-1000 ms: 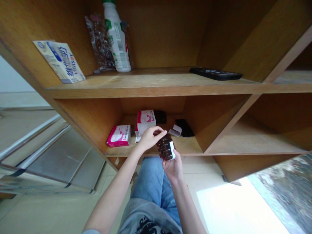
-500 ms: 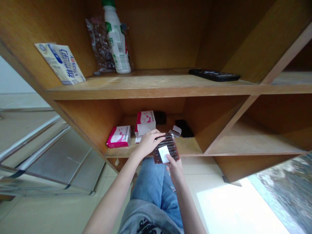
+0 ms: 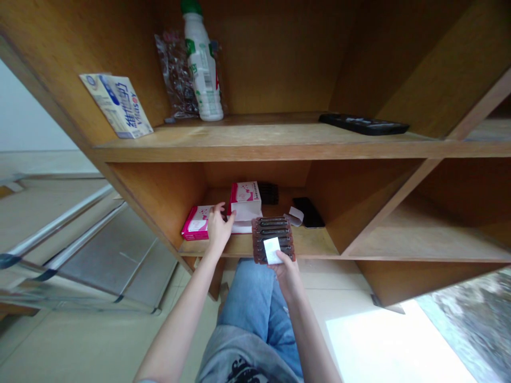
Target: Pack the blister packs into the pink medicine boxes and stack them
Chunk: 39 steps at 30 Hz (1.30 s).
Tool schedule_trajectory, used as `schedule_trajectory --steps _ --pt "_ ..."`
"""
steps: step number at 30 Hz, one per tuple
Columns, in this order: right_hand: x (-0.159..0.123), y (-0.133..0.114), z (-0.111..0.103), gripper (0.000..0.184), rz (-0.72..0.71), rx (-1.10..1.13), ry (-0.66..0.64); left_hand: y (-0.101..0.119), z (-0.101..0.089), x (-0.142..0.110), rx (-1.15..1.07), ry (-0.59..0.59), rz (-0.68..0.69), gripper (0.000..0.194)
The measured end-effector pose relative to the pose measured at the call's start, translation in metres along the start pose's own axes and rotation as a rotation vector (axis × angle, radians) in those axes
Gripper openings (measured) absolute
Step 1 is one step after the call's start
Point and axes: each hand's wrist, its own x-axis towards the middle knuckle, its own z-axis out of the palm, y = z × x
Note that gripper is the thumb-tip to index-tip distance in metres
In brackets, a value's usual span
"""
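Before me the upper shelf (image 3: 271,137) bears a carton (image 3: 122,109), a bottle (image 3: 205,80); the lower shelf (image 3: 317,243), a pink box (image 3: 195,224), a black slab (image 3: 310,214).

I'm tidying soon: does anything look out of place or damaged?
A curled white paper lies loose beside the black object on the lower shelf, like a stray scrap. On the upper shelf, a crumpled clear bag sits beside the white bottle. The brown strip in the right hand shows no visible damage.

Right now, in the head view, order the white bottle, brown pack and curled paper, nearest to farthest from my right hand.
From your right hand:
1. Brown pack, held in it.
2. Curled paper, ahead on the lower shelf.
3. White bottle, left, on the upper shelf.
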Motion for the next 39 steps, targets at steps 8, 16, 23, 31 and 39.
schedule_trajectory --steps 8,16,23,31,39 --pt "0.006 -0.001 0.014 0.031 0.0 -0.018 0.024 -0.002 0.005 0.001 0.182 -0.21 0.073 0.024" --pt "0.014 0.005 0.019 0.041 -0.086 -0.064 0.078 0.005 0.027 -0.016 -0.519 -0.351 -0.429 0.051" --pt "0.019 -0.007 0.03 0.034 0.106 -0.009 -0.116 0.004 0.04 -0.033 -0.693 -0.177 -0.4 0.037" --pt "0.034 -0.009 0.042 0.023 0.307 0.019 -0.257 -0.015 0.054 -0.043 -0.816 0.029 -0.322 0.013" --pt "0.047 -0.011 0.045 0.012 0.31 0.111 -0.205 -0.014 0.058 -0.043 -0.947 -0.009 -0.362 0.025"
